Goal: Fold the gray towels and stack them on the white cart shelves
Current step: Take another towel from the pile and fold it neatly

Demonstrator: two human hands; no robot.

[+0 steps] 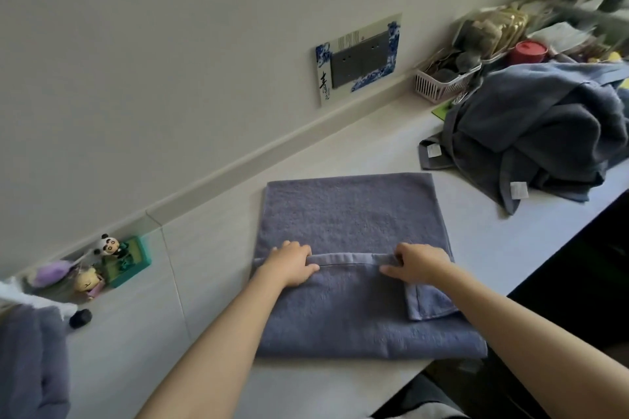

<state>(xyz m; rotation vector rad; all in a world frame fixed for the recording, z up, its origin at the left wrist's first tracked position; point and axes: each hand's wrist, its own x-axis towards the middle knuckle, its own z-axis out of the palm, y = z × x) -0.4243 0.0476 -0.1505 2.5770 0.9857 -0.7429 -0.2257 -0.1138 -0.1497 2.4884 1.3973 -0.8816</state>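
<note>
A gray-blue towel [350, 214] lies flat on the white counter [218, 248], its near part folded over so a hemmed edge runs across the middle. My left hand [289, 264] grips that hem at its left end, fingers curled over it. My right hand [417, 264] pinches the same hem towards its right end, where a corner flap hangs down. A heap of unfolded gray towels [537, 133] sits at the right of the counter. Part of another gray towel [27, 360] shows at the bottom left. No white cart is in view.
Small toy figures and a green box [112, 265] stand by the wall at left, with a black cap [80, 318] nearby. A pink basket [442, 82] and a red lid [528, 51] sit among clutter at the back right. The counter's front edge runs along the right.
</note>
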